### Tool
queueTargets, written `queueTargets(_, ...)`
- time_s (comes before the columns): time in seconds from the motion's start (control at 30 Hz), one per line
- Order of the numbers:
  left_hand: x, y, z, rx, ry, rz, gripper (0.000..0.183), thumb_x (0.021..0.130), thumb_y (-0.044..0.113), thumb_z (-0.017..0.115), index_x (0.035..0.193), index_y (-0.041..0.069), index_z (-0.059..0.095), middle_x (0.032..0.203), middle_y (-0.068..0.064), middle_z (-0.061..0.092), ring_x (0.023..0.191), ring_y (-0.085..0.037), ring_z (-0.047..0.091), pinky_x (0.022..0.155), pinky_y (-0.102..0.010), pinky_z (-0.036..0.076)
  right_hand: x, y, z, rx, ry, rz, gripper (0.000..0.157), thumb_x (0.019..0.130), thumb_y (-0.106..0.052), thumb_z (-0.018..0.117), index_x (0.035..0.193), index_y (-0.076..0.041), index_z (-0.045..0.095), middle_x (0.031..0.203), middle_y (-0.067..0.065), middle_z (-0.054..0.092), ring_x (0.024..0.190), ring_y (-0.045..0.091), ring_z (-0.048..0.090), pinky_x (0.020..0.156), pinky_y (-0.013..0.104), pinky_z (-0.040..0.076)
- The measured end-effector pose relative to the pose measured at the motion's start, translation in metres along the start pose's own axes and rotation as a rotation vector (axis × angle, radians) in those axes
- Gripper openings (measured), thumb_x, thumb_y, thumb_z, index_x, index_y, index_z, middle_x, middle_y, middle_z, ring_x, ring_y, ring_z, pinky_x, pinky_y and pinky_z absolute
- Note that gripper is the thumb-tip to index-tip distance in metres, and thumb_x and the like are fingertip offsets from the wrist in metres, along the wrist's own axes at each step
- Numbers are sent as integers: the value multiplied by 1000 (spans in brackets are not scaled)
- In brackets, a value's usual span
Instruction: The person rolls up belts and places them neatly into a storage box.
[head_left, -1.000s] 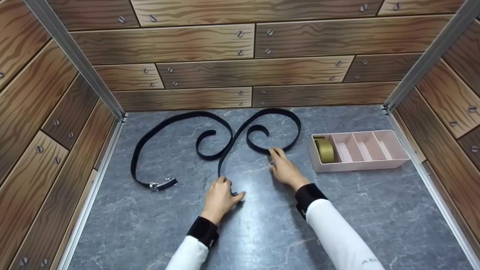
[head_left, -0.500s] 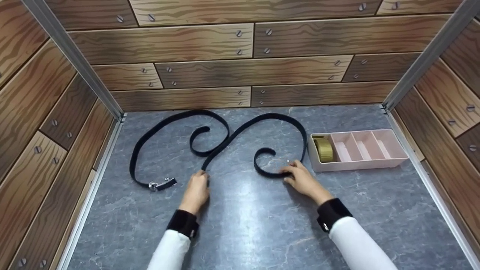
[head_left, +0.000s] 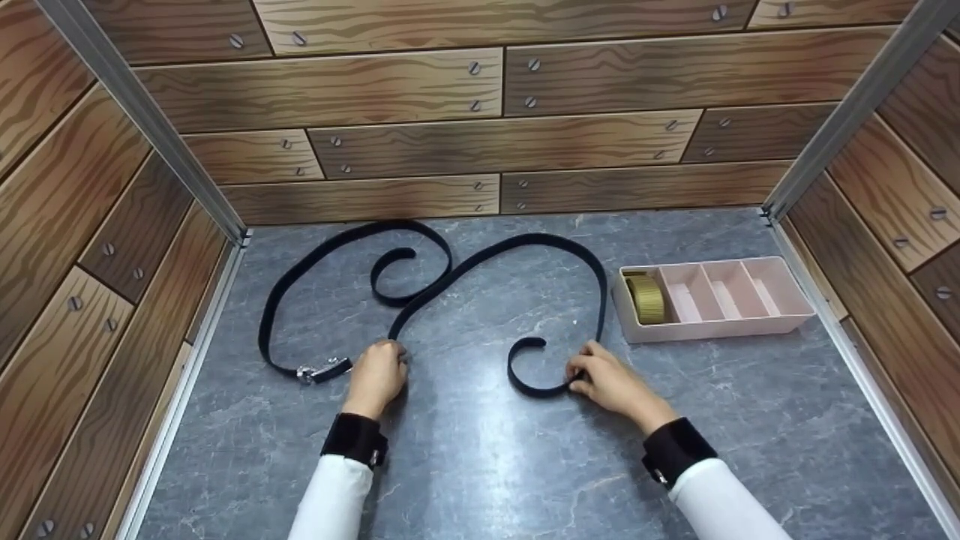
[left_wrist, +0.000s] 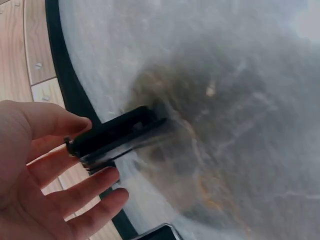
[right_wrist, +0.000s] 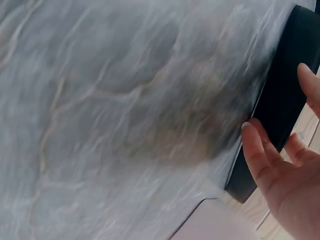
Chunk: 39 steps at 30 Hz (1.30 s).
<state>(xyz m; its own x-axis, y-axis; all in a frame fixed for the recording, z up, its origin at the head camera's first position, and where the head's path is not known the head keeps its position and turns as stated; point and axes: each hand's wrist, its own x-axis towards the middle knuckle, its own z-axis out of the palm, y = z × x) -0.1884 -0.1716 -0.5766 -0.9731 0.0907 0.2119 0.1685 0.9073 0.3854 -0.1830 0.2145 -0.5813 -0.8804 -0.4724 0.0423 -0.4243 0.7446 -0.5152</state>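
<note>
Two black belts lie on the grey floor. The left belt (head_left: 274,300) curves in a wide loop, its silver buckle (head_left: 306,373) close beside my left hand (head_left: 377,373). My left hand pinches the end of the right belt (head_left: 529,239), where a dark buckle end (left_wrist: 117,132) shows between thumb and fingers in the left wrist view. With thumb and fingertips, my right hand (head_left: 615,382) pinches the same belt near its curled tip (head_left: 529,343). In the right wrist view the flat strap (right_wrist: 282,95) passes between the fingers and thumb.
A pink divided tray (head_left: 712,330) stands right of the belts, holding a gold ribbed roll (head_left: 646,300) in its left compartment. Wood-patterned walls (head_left: 405,90) enclose the back and both sides, with metal rails (head_left: 142,112) at the corners.
My left hand has moved left with the belt's buckle end. My right hand has drawn the curled end right and toward me, widening the belt's curve. The tray has stayed put.
</note>
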Motion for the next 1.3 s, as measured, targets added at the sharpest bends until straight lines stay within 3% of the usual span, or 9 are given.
queueTargets(0.1, 0, 7, 0, 17, 41, 80, 11, 73, -1, 66, 80, 5, 73, 94, -15, 70, 93, -40, 66, 78, -50, 51, 0, -7, 3, -28, -30, 18, 13, 82, -13, 77, 89, -18, 66, 95, -2, 48, 84, 17, 52, 74, 40, 48)
queueTargets(0.2, 0, 22, 3, 18, 113, 201, 15, 74, -1, 67, 87, 1, 74, 107, -18, 68, 112, -42, 58, 96, -50, 44, 0, -14, 6, -26, -37, 16, 13, 83, -14, 77, 90, -18, 66, 95, -2, 49, 85, 18, 53, 76, 41, 48)
queueTargets(0.27, -1, 37, 8, -5, 139, 261, 17, 75, 0, 67, 91, 0, 73, 108, -19, 67, 113, -40, 57, 99, -49, 42, 0, -18, 9, -24, -32, -12, 13, 82, -14, 77, 90, -17, 66, 95, -2, 49, 85, 19, 53, 77, 42, 48)
queueTargets(0.43, -6, 76, 22, -116, 38, 248, 21, 83, 7, 68, 102, -1, 70, 102, -13, 65, 94, -31, 64, 83, -42, 52, 3, -26, 17, -40, -24, -100, 14, 82, -14, 78, 90, -15, 67, 92, -2, 50, 83, 18, 53, 75, 41, 48)
queueTargets(0.57, -5, 93, 33, -193, -74, 176, 31, 89, 12, 67, 115, -4, 65, 108, -17, 61, 96, -34, 64, 84, -43, 52, 6, -30, 21, -51, -16, -166, 14, 81, -15, 78, 89, -16, 67, 92, -2, 52, 82, 17, 53, 73, 39, 47)
queueTargets(0.73, -4, 97, 44, -216, -177, 165, 41, 88, 10, 67, 126, -4, 59, 110, -15, 58, 96, -33, 63, 84, -43, 52, 8, -34, 23, -29, -62, -226, 11, 82, -16, 77, 88, -17, 67, 92, -3, 51, 82, 15, 51, 73, 36, 46)
queueTargets(0.9, -5, 93, 48, -205, -252, 225, 36, 85, -3, 61, 118, 7, 67, 103, -8, 63, 92, -28, 65, 80, -41, 52, 8, -36, 22, -74, -89, -208, 9, 84, -21, 75, 91, -20, 69, 93, -6, 53, 84, 15, 52, 73, 36, 47)
queueTargets(1.1, -8, 91, 47, -175, -348, 217, 36, 91, 3, 58, 124, 17, 64, 98, -6, 58, 78, -27, 61, 67, -42, 52, 14, -30, 18, -194, 17, -53, 12, 83, -23, 76, 93, -20, 71, 93, -3, 59, 82, 23, 60, 70, 44, 50)
queueTargets(1.3, -12, 87, 47, -216, -368, 189, 31, 95, 5, 55, 122, 17, 64, 96, -5, 49, 70, -22, 55, 62, -36, 49, 21, -27, 15, -222, 53, 58, 12, 83, -25, 77, 92, -21, 71, 91, -3, 59, 82, 26, 62, 65, 47, 50)
